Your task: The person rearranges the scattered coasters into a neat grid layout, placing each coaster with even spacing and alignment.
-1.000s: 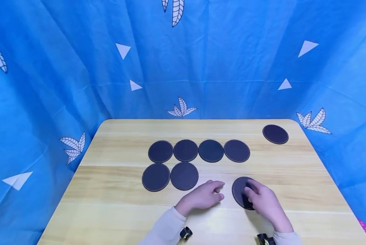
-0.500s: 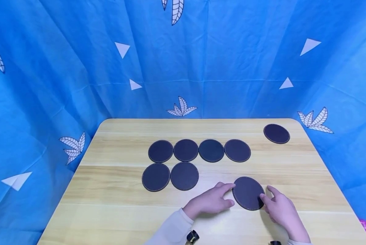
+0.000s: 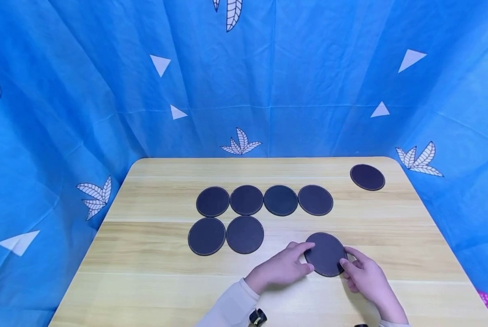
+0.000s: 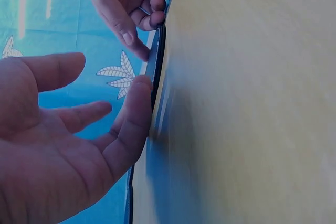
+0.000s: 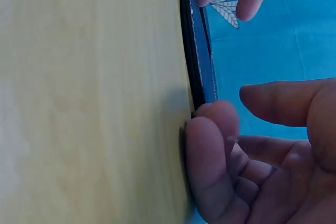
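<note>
A round black coaster [image 3: 324, 255] with a stitched rim lies flat near the table's front, between both hands. My left hand [image 3: 279, 269] touches its left edge with the fingers extended; in the left wrist view the thumb [image 4: 60, 71] stands apart from it. At the coaster's right edge is my right hand [image 3: 368, 278], fingertips against the rim. The right wrist view shows the right thumb [image 5: 275, 100] held off the coaster and the other fingers bent beside it. From the side, the coaster's edge [image 5: 194, 51] looks layered; whether several are stacked I cannot tell.
Behind and left, several matching coasters [image 3: 247, 200] form a touching row, with two more [image 3: 245, 235] in front of its left end. One lone coaster [image 3: 367, 177] lies in the far right corner of the wooden table [image 3: 145, 281]. A blue patterned curtain [image 3: 309, 81] surrounds the table.
My right hand has come off the coaster's top and moved to its right edge. My left hand has moved right to touch it. Over the last half second the coaster shifted slightly left.
</note>
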A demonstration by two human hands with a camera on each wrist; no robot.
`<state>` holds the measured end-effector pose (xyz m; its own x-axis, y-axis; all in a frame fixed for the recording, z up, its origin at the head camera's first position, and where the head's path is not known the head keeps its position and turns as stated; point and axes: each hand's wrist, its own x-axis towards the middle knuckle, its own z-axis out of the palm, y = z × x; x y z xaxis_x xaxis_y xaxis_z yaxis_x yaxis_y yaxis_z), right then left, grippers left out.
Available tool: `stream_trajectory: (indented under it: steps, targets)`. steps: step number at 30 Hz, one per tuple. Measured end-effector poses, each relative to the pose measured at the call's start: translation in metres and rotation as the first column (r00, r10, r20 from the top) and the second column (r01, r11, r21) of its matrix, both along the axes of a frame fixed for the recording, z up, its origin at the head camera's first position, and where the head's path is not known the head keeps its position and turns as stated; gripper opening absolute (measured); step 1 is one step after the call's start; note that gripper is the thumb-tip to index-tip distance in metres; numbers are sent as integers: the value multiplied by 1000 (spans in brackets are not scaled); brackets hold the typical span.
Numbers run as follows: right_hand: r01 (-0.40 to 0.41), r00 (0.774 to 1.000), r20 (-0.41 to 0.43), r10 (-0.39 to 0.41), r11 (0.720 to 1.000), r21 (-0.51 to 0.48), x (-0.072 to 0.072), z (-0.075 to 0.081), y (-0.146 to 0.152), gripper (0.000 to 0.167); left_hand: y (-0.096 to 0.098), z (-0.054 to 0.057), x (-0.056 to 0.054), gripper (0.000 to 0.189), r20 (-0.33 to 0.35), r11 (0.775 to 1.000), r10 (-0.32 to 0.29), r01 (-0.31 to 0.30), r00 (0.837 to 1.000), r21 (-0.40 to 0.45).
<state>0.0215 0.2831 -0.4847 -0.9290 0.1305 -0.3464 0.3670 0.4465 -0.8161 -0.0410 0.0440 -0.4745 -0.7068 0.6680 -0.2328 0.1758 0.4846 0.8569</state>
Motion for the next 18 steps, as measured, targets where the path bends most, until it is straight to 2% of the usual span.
stream_trajectory:
  steps: [3,6,9,15,18]
  targets:
    - [25,999,-34,-29,994,-105,-1,-3,-2,52,-2,-4,-3,59,42,997,56,-58,998,48]
    - [42,997,-59,-53,983,-180,-3,-6,-4,50,-2,-9,-7,58,116,985,107,-121,988,122]
    - [44,995,-74,-62,974,-222,-6,-8,-8,50,-1,-13,-9,58,188,962,153,-190,970,195]
    - [41,995,-74,-61,969,-244,-12,-7,-17,50,-5,-17,-13,61,236,919,235,-294,943,263]
    - [44,996,-69,-65,962,-270,-14,-6,-21,49,-7,-18,-15,61,289,886,267,-352,919,302]
